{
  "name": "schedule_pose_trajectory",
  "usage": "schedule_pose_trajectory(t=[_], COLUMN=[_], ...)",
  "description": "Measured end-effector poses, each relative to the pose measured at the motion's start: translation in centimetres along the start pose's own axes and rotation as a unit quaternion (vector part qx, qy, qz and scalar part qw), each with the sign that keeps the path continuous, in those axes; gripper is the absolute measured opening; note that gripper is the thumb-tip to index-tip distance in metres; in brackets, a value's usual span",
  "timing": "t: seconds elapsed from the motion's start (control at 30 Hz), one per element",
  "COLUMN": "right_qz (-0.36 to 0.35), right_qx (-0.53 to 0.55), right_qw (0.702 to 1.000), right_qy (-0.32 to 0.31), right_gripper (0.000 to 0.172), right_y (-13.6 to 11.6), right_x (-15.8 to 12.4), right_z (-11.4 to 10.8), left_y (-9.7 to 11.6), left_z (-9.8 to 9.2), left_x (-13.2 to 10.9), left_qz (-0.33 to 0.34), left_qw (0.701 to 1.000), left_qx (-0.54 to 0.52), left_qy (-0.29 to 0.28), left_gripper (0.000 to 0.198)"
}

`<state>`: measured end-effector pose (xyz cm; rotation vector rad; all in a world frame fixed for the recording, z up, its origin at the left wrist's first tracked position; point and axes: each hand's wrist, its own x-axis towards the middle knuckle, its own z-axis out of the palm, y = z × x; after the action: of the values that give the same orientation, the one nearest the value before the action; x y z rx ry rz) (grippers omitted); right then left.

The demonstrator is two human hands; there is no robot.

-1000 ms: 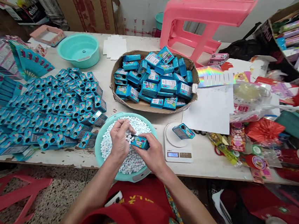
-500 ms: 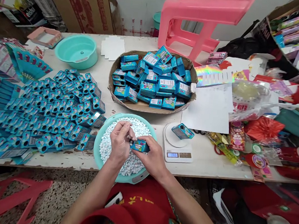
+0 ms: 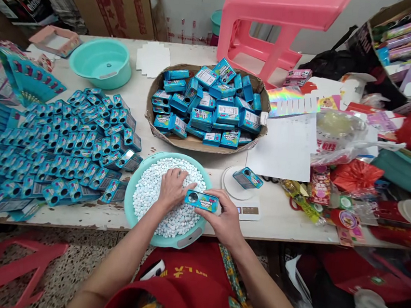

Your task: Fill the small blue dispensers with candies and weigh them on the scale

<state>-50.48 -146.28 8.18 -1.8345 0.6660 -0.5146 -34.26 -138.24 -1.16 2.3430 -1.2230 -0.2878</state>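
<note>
A turquoise basin (image 3: 198, 229) in front of me holds a heap of small white candies (image 3: 149, 187). My left hand (image 3: 173, 188) lies palm down on the candies with its fingers apart; some fingertips are sunk among them. Over the basin's right side, my right hand (image 3: 224, 216) grips a small blue candy box (image 3: 201, 201) by one end. The box lies sideways, its round hole facing the left hand. Another blue candy box (image 3: 247, 178) rests on a white kitchen scale (image 3: 249, 210) to the right.
Rows of blue boxes (image 3: 78, 151) with round holes fill the table's left side. Behind the basin, a cardboard tray (image 3: 199, 145) is piled with blue boxes. A second turquoise basin (image 3: 100, 61), a pink stool (image 3: 277, 15), papers (image 3: 282, 151) and assorted wrapped goods (image 3: 356, 178) surround the work area.
My left hand has gone from pinched fingers beside the box's end to spread fingers down on the candies. The held box has moved slightly right, away from it.
</note>
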Motion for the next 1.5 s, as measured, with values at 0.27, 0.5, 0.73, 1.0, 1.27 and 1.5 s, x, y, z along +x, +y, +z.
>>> schedule_pose_trajectory(t=[0.27, 0.5, 0.73, 1.0, 1.27, 1.5], right_qz=[0.033, -0.010, -0.060, -0.046, -0.037, -0.053], right_qx=[-0.070, -0.133, -0.212, -0.180, -0.153, -0.117], right_qw=[0.997, 0.991, 0.972, 0.979, 0.986, 0.990], right_qy=[0.013, -0.021, -0.084, -0.082, -0.059, -0.052], right_gripper=[0.031, 0.031, 0.029, 0.027, 0.027, 0.028], right_y=[0.8, -0.1, -2.3, -2.8, -2.2, -2.7], right_x=[0.0, 0.6, 1.2, 1.6, 1.5, 1.5], right_z=[0.5, 1.9, 5.1, 5.0, 4.7, 3.7], left_y=[-1.2, 0.3, 3.8, 4.4, 5.0, 6.2], left_z=[0.7, -3.3, -8.5, -9.0, -8.3, -8.9], left_x=[-1.4, -1.2, -1.7, -1.7, -1.0, -0.9], left_qz=[-0.032, -0.291, -0.217, -0.242, -0.240, -0.219], left_qw=[0.996, 0.749, 0.630, 0.657, 0.670, 0.657], left_qx=[-0.066, -0.582, -0.725, -0.676, -0.660, -0.681], left_qy=[0.052, 0.125, 0.176, 0.229, 0.240, 0.238], left_gripper=[0.018, 0.024, 0.020, 0.034, 0.031, 0.033])
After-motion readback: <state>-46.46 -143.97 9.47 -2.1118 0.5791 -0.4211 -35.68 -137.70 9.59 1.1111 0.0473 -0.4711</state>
